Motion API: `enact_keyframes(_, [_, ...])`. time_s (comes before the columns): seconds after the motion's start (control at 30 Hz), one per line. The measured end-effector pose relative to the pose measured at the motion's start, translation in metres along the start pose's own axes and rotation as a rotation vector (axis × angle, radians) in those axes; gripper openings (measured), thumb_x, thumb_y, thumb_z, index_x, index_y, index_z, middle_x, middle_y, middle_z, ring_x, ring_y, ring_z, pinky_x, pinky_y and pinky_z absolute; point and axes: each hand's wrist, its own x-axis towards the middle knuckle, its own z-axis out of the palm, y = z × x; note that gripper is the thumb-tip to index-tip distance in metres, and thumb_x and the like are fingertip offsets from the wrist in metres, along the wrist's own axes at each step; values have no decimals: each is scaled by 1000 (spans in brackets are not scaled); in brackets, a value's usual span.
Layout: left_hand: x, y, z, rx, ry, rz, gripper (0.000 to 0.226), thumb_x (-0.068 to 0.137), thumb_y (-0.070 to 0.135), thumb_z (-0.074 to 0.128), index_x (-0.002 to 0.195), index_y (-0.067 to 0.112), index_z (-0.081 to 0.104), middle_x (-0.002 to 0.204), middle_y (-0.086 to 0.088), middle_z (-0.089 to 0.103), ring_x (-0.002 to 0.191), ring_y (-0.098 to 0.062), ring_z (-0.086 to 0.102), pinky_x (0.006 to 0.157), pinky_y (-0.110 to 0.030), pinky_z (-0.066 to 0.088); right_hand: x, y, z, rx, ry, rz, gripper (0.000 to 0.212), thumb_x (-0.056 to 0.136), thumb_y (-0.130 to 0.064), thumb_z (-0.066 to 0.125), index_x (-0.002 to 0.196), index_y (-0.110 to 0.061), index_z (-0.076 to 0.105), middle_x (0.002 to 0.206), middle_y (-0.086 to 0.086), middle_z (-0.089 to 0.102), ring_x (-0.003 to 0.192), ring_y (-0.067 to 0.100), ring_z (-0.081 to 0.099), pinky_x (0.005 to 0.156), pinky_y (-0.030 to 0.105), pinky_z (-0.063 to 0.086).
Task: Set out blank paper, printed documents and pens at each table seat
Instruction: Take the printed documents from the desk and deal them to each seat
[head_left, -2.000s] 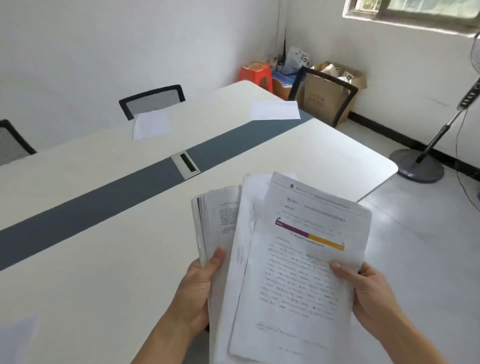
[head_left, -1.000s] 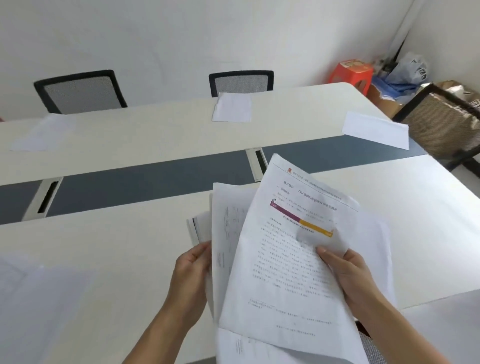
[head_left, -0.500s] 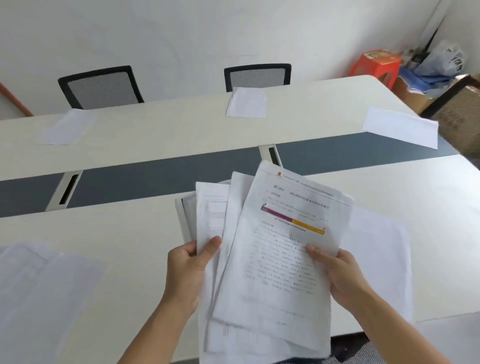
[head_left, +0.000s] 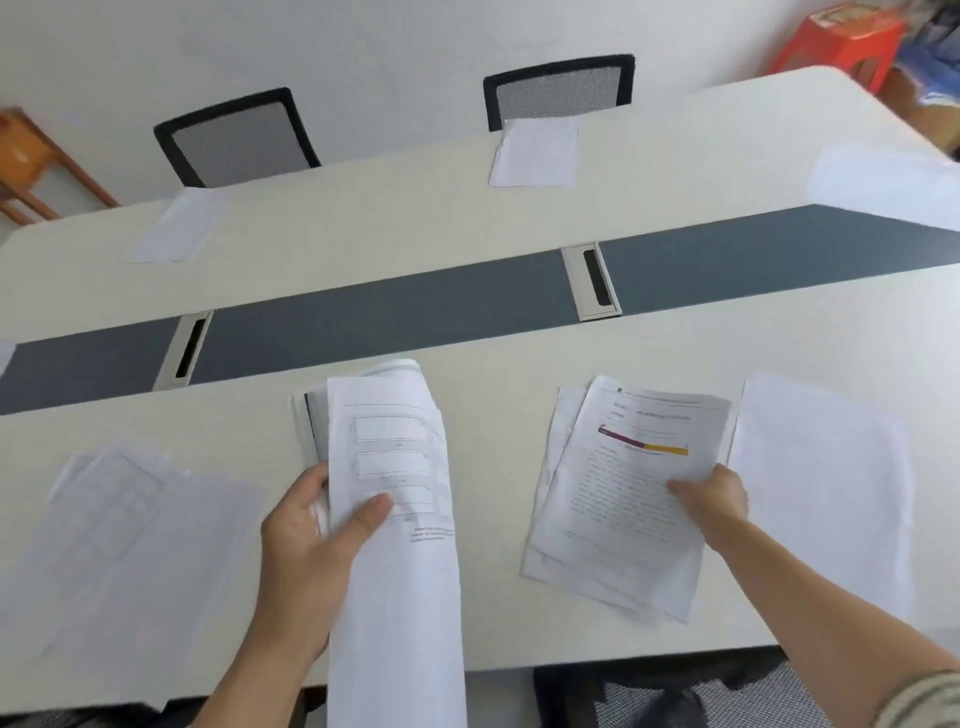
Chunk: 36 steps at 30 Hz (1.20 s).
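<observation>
While the right hand (head_left: 714, 496) lowers a small set of printed documents (head_left: 623, 499) toward the worktop (head_left: 519, 353), its fingers pinched on the right edge of the top page with the purple and yellow bar, the set lies just left of a blank sheet (head_left: 823, 488) already at this near seat, probably so that paper and print sit side by side in front of the chair. Whether the pages touch the surface fully I cannot tell. The left hand (head_left: 317, 525) keeps the remaining stack (head_left: 389, 493) upright and off the surface, thumb across the front page and fingers curled behind, which seems meant to keep the supply ready for the next seat. To the left, another seat on this side has papers (head_left: 140, 525) laid out, blurred. Across the grey centre strip, a sheet (head_left: 535, 156) lies before the right-hand chair (head_left: 561, 88) and another sheet (head_left: 174, 228) before the left-hand chair (head_left: 234, 135); those look like single sheets, so documents there appear yet to come. No pens are visible anywhere.
</observation>
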Motion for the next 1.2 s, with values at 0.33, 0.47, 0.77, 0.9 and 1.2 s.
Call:
enact_keyframes(0.33, [-25, 42, 75, -223, -462, 70, 34, 68, 7, 76, 100, 18, 71, 102, -11, 75, 90, -30, 73, 73, -35, 60, -146, -24, -62, 486, -599, -12, 61, 82, -63, 51, 118, -16, 67, 116, 6, 72, 107, 24, 67, 95, 42, 49])
enact_keyframes(0.47, [-40, 50, 116, -202, -519, 108, 36, 72, 1, 78, 104, 14, 69, 102, -10, 75, 91, -30, 73, 74, -36, 60, -182, -11, -110, 829, -647, 57, 59, 91, -65, 37, 107, -21, 73, 99, 4, 76, 86, 23, 74, 74, 38, 54])
enact_keyframes(0.77, [-151, 41, 232, -127, -667, 24, 23, 97, 21, 50, 103, 11, 70, 102, -6, 76, 97, -27, 71, 87, -46, 56, -205, 118, -261, 781, -178, -292, 46, 61, -24, 88, 100, -4, 74, 100, 21, 74, 89, 41, 72, 81, 60, 56])
enact_keyframes(0.9, [-222, 35, 303, -147, -684, -43, 37, 100, 19, 38, 104, 23, 75, 114, 9, 72, 113, -10, 63, 103, -39, 45, -205, 197, -334, 904, -45, -259, 56, 56, -36, 90, 96, 0, 74, 102, 23, 73, 92, 42, 71, 81, 54, 58])
enact_keyframes(1.2, [-360, 27, 437, -209, -1002, -284, 38, 90, 0, 55, 123, 19, 59, 110, -15, 72, 86, -29, 73, 68, -36, 60, -208, 328, -461, 1135, 293, -264, 21, 72, -20, 69, 90, -13, 76, 99, 16, 76, 86, 31, 74, 66, 36, 62])
